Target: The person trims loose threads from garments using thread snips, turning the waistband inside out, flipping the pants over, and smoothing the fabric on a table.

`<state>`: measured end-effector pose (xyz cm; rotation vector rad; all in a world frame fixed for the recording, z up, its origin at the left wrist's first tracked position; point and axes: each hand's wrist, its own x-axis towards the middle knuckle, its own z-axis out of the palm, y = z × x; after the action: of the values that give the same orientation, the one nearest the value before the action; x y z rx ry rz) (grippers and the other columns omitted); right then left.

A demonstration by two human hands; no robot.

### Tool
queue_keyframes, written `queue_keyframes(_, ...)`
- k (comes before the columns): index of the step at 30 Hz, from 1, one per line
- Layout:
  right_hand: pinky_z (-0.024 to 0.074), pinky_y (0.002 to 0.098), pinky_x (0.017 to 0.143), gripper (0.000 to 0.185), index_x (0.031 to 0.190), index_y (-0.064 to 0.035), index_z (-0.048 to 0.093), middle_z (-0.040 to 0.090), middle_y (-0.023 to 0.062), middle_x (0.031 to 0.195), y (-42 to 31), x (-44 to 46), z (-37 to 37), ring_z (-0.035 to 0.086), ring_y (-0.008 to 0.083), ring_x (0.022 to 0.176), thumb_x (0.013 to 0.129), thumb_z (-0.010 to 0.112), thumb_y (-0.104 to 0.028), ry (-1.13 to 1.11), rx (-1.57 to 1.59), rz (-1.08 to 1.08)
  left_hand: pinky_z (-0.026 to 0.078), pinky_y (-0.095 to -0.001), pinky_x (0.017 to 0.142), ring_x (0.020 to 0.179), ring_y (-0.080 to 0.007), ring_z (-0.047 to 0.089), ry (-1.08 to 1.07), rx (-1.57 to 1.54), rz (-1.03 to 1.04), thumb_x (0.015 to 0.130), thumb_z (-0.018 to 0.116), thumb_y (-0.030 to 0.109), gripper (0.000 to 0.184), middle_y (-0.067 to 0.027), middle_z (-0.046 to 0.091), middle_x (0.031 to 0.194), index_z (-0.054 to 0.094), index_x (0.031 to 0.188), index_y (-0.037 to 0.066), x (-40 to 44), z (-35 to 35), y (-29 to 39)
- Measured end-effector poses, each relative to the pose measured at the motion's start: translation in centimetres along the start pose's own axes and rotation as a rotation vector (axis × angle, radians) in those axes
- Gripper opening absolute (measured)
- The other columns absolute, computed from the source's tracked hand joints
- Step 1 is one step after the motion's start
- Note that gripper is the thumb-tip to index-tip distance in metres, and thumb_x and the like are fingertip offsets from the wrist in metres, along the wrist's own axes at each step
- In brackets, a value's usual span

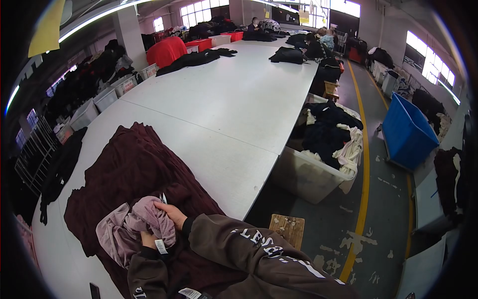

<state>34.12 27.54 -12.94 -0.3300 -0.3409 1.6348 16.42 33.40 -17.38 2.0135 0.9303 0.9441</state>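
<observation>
A dusty-pink garment [112, 231] lies bunched on a pile of dark burgundy garments [132, 159] at the near end of the white table. My left hand [148, 240] is closed on the pink garment from below, its fingers partly hidden in the folds. A white care label [161, 246] hangs beside that hand. My right hand [174, 215] is closed at the garment's upper right side. Small thread snips [163, 198] with pale metal blades stick up from its fingers, against the pink fabric. Another white label [190, 293] shows on dark cloth near my body.
The long white table [199, 99] stretches away, with dark garments [196, 60] along its edges. At right stand a white bin [313, 174] full of clothes, a wooden stool [287, 230] and a blue cart [408, 132]. People [326, 40] are at the far end.
</observation>
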Motion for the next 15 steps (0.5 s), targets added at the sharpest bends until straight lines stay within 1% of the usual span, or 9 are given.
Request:
queue_keyframes(5, 0.0499, 0.0236, 0.079, 0.033, 0.111, 0.0007, 0.060, 0.067, 0.0082, 0.102, -0.1, -0.3, 0.4, 0.064, 0.0146, 0.085, 0.093, 0.055, -0.027, 0.024, 0.000, -0.005, 0.046, -0.0362, 0.088, 0.107, -0.0328, 0.058, -0.040, -0.089, -0.014, 0.071, 0.070, 0.009, 0.062, -0.0207, 0.056, 0.121, 0.047, 0.127, -0.002, -0.2, 0.0, 1.7)
queue_keyframes(15, 0.0508, 0.0235, 0.076, 0.032, 0.110, 0.0007, 0.060, 0.068, 0.0082, 0.099, 0.1, 0.0, 0.0, 0.064, 0.0148, 0.083, 0.093, 0.055, -0.026, 0.022, 0.009, -0.016, 0.047, -0.0361, 0.088, 0.107, -0.0324, 0.058, -0.041, -0.100, -0.006, 0.071, 0.070, 0.008, 0.061, -0.0203, 0.057, 0.121, 0.047, 0.127, -0.003, -0.2, -0.1, 1.8)
